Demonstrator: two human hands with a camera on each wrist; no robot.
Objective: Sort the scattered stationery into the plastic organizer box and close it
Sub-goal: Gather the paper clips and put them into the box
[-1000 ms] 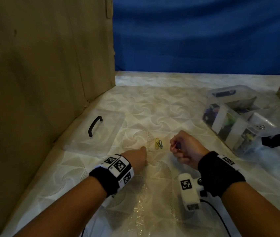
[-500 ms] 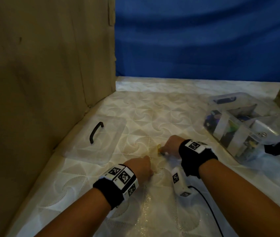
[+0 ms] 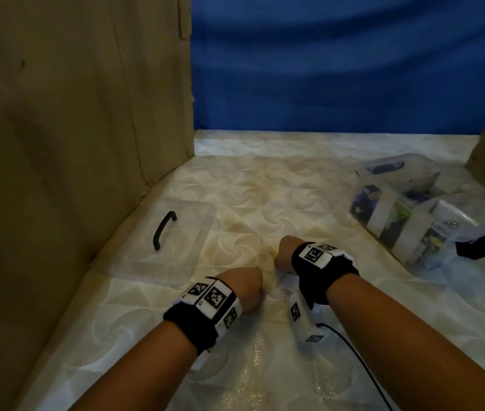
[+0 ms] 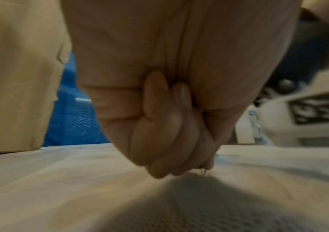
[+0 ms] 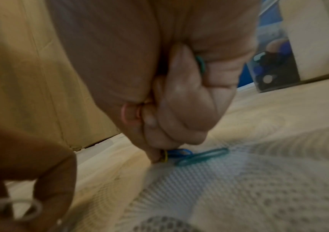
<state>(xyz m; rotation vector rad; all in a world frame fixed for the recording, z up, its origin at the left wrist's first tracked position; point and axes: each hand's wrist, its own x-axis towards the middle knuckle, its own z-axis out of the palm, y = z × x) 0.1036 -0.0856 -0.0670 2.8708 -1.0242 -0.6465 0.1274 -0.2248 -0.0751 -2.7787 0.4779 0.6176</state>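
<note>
head view: both hands sit low on the patterned cloth (image 3: 265, 185), knuckles up. the right hand (image 3: 287, 252) has turned palm-down since a second ago and now covers the clips that lay bare then. the left hand (image 3: 244, 284) stays just behind it. the box (image 3: 407, 215) stands open well to the right, its lid (image 3: 170, 241) flat by the cardboard wall (image 3: 72, 129).

left wrist view: left hand (image 4: 171, 125) curled into a fist, with a pale clip (image 4: 203, 170) at its fingertips, though whether it grips it i cannot tell.

right wrist view: right hand (image 5: 171, 109) curled round a pink clip (image 5: 124, 113) and a green one (image 5: 200, 62), fingertips on the blue clips (image 5: 197, 155) on the cloth.
</note>
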